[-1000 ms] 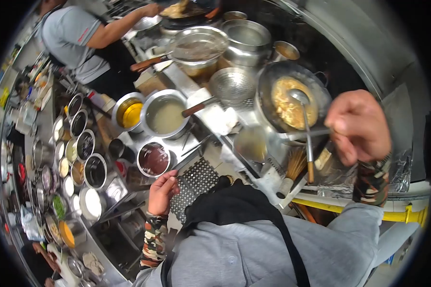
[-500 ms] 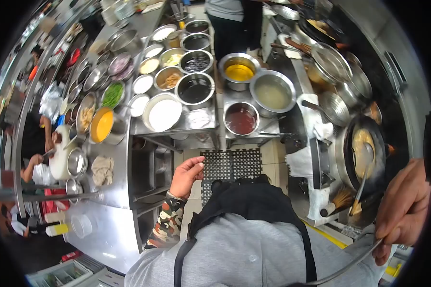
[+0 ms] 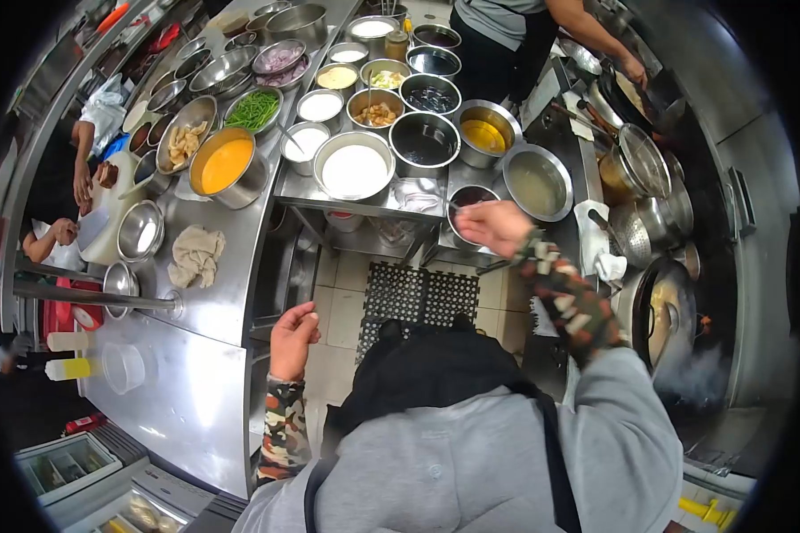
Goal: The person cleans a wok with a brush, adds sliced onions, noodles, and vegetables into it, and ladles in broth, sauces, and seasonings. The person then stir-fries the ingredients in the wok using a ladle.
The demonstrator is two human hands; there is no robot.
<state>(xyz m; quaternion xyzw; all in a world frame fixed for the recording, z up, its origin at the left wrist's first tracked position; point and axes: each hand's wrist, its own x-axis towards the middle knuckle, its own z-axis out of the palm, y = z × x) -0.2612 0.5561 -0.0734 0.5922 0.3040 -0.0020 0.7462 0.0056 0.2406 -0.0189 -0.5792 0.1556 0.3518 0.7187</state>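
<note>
My right hand [image 3: 496,226], slightly blurred, reaches over the pot of dark red sauce [image 3: 471,197] with its fingers drawn together. A bit of metal shows by its fingertips, but what the hand grips is hidden. My left hand [image 3: 295,342] hangs low beside the steel counter, loosely closed with nothing in it. Close to my right hand stand a pot of cloudy liquid [image 3: 538,180] and a pot of yellow oil [image 3: 486,133]. On the right, steam rises from a wok [image 3: 640,311] with pale food in it.
A cart at front holds pots of white [image 3: 356,169] and black [image 3: 425,142] contents. The left counter [image 3: 204,324] bears an orange-sauce pot [image 3: 225,164], green beans [image 3: 252,110] and a crumpled cloth [image 3: 196,255]. Strainers [image 3: 643,160] lie by the stove. A co-worker [image 3: 507,27] stands ahead.
My right hand has swung from the far right, where it held a long metal handle, to over the red sauce pot. My left hand has dropped lower and left. A co-worker's arm now reaches the stove.
</note>
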